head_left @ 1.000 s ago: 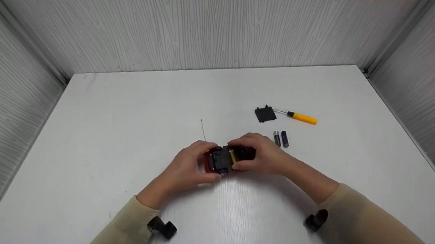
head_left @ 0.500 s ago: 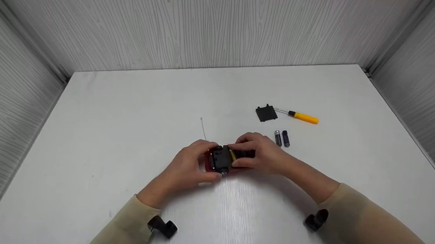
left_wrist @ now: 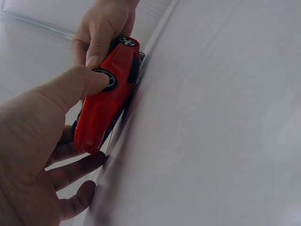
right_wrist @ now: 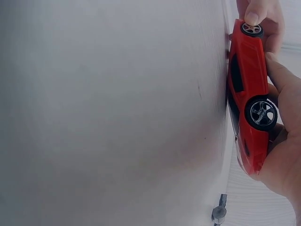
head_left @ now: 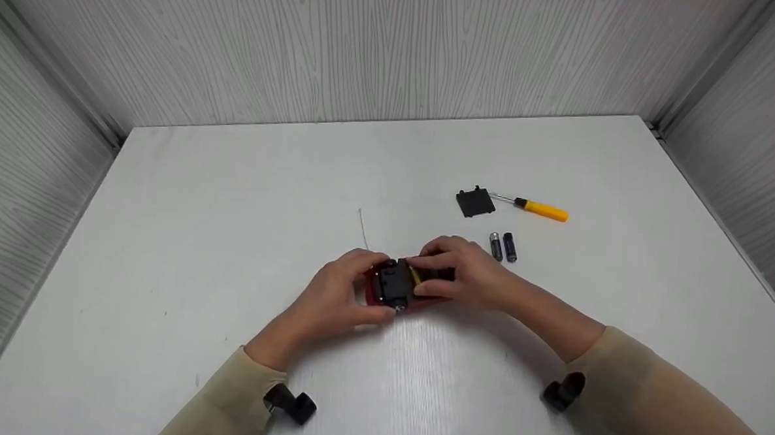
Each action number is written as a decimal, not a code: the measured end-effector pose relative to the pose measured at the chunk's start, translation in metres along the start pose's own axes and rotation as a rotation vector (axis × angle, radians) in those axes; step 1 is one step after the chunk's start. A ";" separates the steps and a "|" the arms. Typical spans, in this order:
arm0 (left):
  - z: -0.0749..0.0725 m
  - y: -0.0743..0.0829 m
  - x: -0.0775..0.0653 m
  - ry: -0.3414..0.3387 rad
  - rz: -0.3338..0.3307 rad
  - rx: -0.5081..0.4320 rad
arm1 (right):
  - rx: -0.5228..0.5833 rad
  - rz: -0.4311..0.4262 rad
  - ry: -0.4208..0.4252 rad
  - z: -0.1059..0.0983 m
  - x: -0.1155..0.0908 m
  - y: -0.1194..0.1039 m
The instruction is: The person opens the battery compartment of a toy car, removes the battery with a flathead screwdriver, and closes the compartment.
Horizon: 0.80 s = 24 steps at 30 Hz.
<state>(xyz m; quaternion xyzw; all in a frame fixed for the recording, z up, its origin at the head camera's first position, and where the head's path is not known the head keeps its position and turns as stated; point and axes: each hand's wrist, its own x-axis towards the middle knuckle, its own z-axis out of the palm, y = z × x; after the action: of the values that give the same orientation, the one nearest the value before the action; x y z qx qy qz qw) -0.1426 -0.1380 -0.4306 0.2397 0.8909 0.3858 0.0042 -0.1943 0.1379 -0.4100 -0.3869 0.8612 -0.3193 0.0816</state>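
Observation:
A red toy car (head_left: 394,284) lies upside down, its black underside facing up in the head view. My left hand (head_left: 338,294) grips one end of it, the thumb on a wheel (left_wrist: 109,80) in the left wrist view and the fingers on the far side. Over the underside, my right hand (head_left: 467,273) pinches a yellow battery (head_left: 416,275) between thumb and forefinger, at the battery opening. In the right wrist view the car's red side (right_wrist: 251,61) shows; the battery is hidden there.
Two dark batteries (head_left: 502,247) lie beyond the right hand. Farther back are a black battery cover (head_left: 475,202) and a screwdriver with a yellow handle (head_left: 545,210). A thin wire antenna (head_left: 362,228) sticks out from the car. Panels stand around the table (head_left: 244,198).
My right forefinger and thumb have closed in slightly around the yellow battery, and less of it shows. My left hand and the car stay in place.

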 end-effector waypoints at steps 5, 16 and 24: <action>0.000 0.000 0.001 -0.007 -0.009 -0.002 | -0.008 0.005 -0.004 0.000 0.000 0.001; 0.000 0.001 0.001 0.005 0.030 -0.019 | -0.015 -0.037 0.008 0.001 0.000 0.005; 0.000 0.000 0.001 0.002 0.024 -0.001 | -0.010 -0.068 -0.003 0.000 0.000 0.006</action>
<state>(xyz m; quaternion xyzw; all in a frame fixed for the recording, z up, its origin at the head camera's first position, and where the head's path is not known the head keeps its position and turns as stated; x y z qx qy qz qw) -0.1434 -0.1375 -0.4308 0.2499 0.8877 0.3866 -0.0012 -0.1979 0.1412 -0.4133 -0.4170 0.8489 -0.3170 0.0703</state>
